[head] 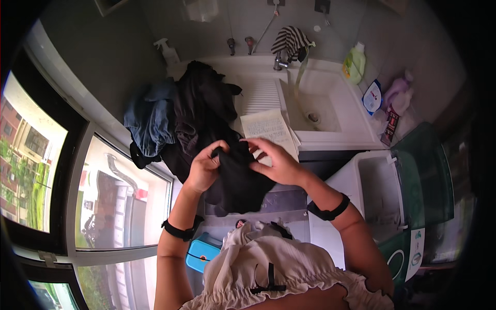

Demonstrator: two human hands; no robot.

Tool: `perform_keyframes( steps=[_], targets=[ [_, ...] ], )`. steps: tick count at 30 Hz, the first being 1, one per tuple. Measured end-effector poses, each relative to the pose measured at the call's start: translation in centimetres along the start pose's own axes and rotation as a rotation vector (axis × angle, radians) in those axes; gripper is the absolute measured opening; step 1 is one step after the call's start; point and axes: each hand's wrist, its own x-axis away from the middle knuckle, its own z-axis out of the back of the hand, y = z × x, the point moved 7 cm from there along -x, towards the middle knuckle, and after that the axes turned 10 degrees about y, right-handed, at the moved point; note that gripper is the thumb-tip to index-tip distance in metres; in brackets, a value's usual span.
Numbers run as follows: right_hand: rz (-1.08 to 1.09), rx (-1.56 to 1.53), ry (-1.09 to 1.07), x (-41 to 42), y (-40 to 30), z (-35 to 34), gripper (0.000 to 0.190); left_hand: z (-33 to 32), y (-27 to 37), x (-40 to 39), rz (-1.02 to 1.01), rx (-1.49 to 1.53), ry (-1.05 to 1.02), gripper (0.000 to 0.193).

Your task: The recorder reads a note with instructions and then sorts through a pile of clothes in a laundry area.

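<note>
A black garment [242, 186] hangs in front of me, its lower part over the floor. My left hand [205, 166] grips its upper left side, thumb bent over a bunched fold. At its upper right edge, the fingertips of my right hand [277, 161] touch the cloth with the fingers spread; whether they pinch it is unclear. Just beyond, a heap of dark clothes [205, 97] lies on the left side of the white laundry sink [348, 137]. Blue denim clothing [149, 116] rests at the heap's left. Sheets of paper with handwriting [267, 126] lie partly behind my right hand.
A ribbed washboard [263, 95] adjoins the basin. A striped cloth [290, 40] hangs over the faucet [279, 62]. Detergent bottles [354, 64] stand at right. The washing machine [378, 186] has its green lid raised. A blue stool [203, 254] is low left, beside the windows [124, 193].
</note>
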Motion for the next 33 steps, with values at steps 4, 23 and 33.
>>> perform_keyframes(
  steps=[4,23,33],
  targets=[
    [-0.175,-0.074,-0.126,0.2,0.9,-1.0,0.036,-0.6,0.3,0.0,0.004,0.021,-0.065,0.008],
    [0.082,0.056,-0.01,0.0,2.2,-1.1,0.025,-1.4,-3.0,0.3,0.12,-0.317,-0.021,0.033],
    [-0.151,0.008,0.064,-0.8,1.9,-1.1,0.013,-2.8,-1.2,1.4,-0.247,-0.8,0.128,0.039]
  ],
)
